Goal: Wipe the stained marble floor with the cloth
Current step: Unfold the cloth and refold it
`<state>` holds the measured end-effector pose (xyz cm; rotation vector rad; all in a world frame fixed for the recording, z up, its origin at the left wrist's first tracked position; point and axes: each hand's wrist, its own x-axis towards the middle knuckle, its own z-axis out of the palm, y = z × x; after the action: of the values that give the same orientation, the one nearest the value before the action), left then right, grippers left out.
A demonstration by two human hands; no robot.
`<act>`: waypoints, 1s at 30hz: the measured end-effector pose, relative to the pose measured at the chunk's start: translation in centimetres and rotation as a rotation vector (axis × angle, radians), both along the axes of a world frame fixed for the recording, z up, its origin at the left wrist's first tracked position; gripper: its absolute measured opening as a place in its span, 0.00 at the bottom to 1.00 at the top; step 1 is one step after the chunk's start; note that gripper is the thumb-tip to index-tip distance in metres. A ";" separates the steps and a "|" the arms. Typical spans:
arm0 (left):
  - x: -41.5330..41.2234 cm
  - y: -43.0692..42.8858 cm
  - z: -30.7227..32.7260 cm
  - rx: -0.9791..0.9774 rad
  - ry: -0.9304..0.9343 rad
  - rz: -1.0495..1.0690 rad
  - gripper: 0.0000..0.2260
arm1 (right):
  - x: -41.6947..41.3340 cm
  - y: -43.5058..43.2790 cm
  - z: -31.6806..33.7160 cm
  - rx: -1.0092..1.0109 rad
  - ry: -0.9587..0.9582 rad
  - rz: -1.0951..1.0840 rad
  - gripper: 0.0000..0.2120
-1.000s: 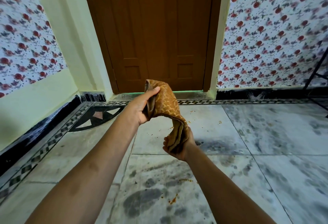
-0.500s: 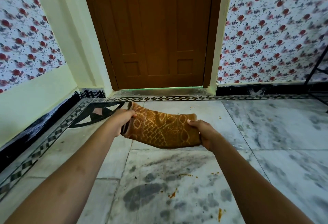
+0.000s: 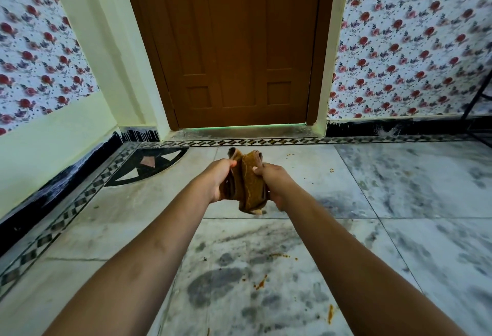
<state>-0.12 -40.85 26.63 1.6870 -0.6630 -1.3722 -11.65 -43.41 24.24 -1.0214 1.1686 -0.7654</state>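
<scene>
A brown patterned cloth (image 3: 246, 183) is bunched and folded between both hands, held in the air above the floor. My left hand (image 3: 219, 179) grips its left side, and my right hand (image 3: 274, 183) grips its right side, the two hands close together. Below lies the grey-veined marble floor (image 3: 399, 202), with orange-brown stains (image 3: 259, 283) on the tile near me, a smear (image 3: 330, 317) at the lower right, and small specks (image 3: 331, 170) farther off.
A shut brown wooden door (image 3: 239, 42) stands straight ahead above a patterned floor border (image 3: 266, 141). Floral wallpaper covers both side walls. A black metal frame leg (image 3: 476, 95) shows at the far right edge.
The cloth was stretched out wide between my hands half a second ago. My hands have now come together, folding and bunching it.
</scene>
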 end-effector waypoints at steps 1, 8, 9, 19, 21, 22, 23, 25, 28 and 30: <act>-0.2 -0.1 -0.1 0.001 0.012 0.014 0.12 | 0.3 -0.1 0.0 0.059 -0.004 -0.092 0.09; -1.6 -0.1 0.2 -0.023 -0.061 0.033 0.14 | 0.4 -0.6 0.5 0.108 0.044 -0.233 0.11; -1.7 -0.3 0.0 -0.032 -0.077 0.011 0.14 | 0.5 -0.2 0.8 0.107 -0.006 -0.193 0.14; 0.1 -0.9 -1.3 -0.159 -0.140 -0.199 0.14 | 0.1 0.4 2.5 0.143 -0.422 0.015 0.37; 0.8 -0.6 -1.5 -0.145 -0.049 -0.109 0.10 | -0.2 0.0 2.3 0.114 -0.355 0.027 0.34; 1.1 -0.4 -1.4 -0.134 0.017 -0.062 0.10 | -0.4 -0.1 2.1 0.083 -0.279 -0.004 0.30; 1.4 -0.4 -1.5 -0.126 0.075 -0.026 0.11 | -0.7 -0.2 1.8 0.044 -0.178 -0.067 0.25; 2.1 -0.5 -1.5 -0.134 0.148 0.016 0.11 | -1.6 -0.8 0.3 0.020 -0.015 -0.200 0.20; 2.4 -0.7 -0.9 -0.189 0.252 0.036 0.11 | -2.6 -0.6 -1.4 0.205 -0.023 -0.055 0.28; 2.1 -0.5 -0.4 -0.209 0.292 -0.002 0.11 | -2.5 -0.3 -2.0 0.295 -0.200 0.056 0.28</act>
<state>1.95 -41.36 26.28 1.2912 -0.6145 -1.4603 -14.15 -43.66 22.26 -0.7118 1.0396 -0.6141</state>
